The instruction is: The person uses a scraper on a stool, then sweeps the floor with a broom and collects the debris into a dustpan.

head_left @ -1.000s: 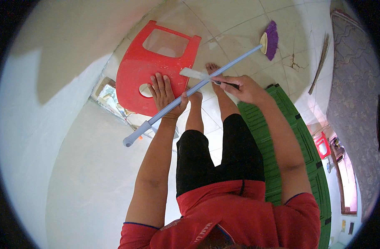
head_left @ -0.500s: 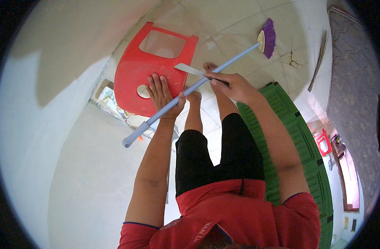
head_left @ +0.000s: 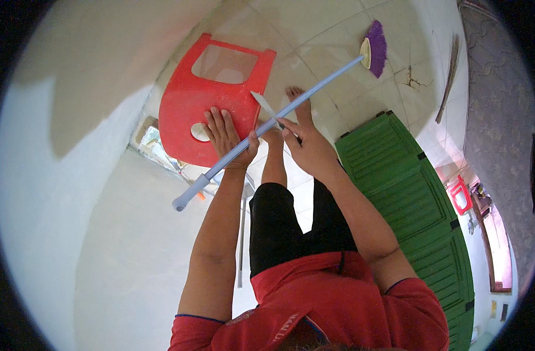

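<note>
My left hand [head_left: 223,134] lies palm down on a red plastic stool [head_left: 182,102] that has a rectangular opening and a round hole. Its fingers are spread on the red surface, while the thumb hooks against the pale blue handle of a broom [head_left: 320,89], holding it. The handle slants across the hand, its capped end at lower left and its purple bristles at upper right. My right hand [head_left: 311,149] is closed round the dark grip of a knife [head_left: 263,104]. The blade crosses the broom handle and points up toward the stool's edge; whether it touches the handle I cannot tell.
My bare feet [head_left: 299,102] are on the tiled floor [head_left: 331,52]. Close by on the right is a green ribbed plastic panel [head_left: 408,187]. A stick bundle [head_left: 449,79] and a grey patterned mattress [head_left: 495,88] lie farther right. The white wall [head_left: 39,175] rises at left.
My right hand has moved left and down, bringing the knife closer to my left hand. Its blade now tilts more steeply. The left hand keeps its place on the stool.
</note>
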`<state>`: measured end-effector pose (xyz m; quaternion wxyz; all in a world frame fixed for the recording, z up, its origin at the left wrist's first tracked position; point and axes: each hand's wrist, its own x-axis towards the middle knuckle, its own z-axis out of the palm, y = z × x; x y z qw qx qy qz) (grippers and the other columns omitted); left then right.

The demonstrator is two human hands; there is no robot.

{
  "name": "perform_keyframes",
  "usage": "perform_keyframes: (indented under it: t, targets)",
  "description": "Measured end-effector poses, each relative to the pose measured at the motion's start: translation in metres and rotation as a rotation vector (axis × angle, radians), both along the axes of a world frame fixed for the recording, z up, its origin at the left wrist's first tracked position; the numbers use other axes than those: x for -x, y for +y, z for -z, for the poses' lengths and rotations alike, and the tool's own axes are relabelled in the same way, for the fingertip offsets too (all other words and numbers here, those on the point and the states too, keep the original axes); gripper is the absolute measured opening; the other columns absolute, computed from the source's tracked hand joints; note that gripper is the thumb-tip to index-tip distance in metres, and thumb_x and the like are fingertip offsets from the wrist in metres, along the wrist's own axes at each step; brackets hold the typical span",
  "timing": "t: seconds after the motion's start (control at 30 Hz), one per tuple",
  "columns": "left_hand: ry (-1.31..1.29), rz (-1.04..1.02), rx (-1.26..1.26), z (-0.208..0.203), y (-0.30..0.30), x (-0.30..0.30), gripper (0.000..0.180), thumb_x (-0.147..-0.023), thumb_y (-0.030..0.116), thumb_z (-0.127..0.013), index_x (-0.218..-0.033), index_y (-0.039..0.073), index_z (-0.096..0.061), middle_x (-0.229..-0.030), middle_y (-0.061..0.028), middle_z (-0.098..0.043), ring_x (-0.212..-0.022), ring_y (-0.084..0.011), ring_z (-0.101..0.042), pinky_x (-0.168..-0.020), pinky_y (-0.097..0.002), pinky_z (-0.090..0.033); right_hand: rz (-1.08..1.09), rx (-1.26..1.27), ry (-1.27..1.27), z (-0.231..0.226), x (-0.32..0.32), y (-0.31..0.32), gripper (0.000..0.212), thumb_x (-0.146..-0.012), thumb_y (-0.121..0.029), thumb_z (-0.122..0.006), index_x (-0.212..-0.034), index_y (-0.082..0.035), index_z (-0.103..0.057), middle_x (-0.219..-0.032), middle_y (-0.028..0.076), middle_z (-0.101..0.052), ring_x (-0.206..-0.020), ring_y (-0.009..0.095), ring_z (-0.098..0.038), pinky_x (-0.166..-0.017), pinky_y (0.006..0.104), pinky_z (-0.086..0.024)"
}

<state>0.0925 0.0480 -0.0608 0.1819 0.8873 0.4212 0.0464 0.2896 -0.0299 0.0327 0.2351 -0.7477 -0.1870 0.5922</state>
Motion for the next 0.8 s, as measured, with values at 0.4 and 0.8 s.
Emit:
perform_keyframes:
  t: [0.4,0.8]
  targets:
    - [-0.012,0.023,-0.032,0.001,0.002,-0.004,0.078,-0.092,0.052,-0.039,-0.148,0.000,-0.023,-0.153,-0.0268,-0.021,-0.142,-0.0457,-0.017,-0.115,-0.0585,-0.009,-0.182,-0.201,-0.219,0.042,-0.006,-0.054,0.035,-0.097,-0.028,-0.055,-0.130,-0.016,-0.058,-0.107,0.019,-0.067,-0.092,0.024,-0.065,-0.080,0.0337,-0.050]
    - [0.005,0.013,-0.016,0.002,0.000,-0.001,0.081,-0.092,0.055,-0.038,-0.149,0.000,-0.022,-0.153,-0.0268,-0.020,-0.142,-0.0466,-0.016,-0.115,-0.0584,-0.009,-0.064,-0.243,0.101,0.079,-0.029,-0.068,0.034,-0.098,-0.029,-0.054,-0.130,-0.019,-0.059,-0.100,0.016,-0.069,-0.086,0.015,-0.062,-0.080,0.0331,-0.049]
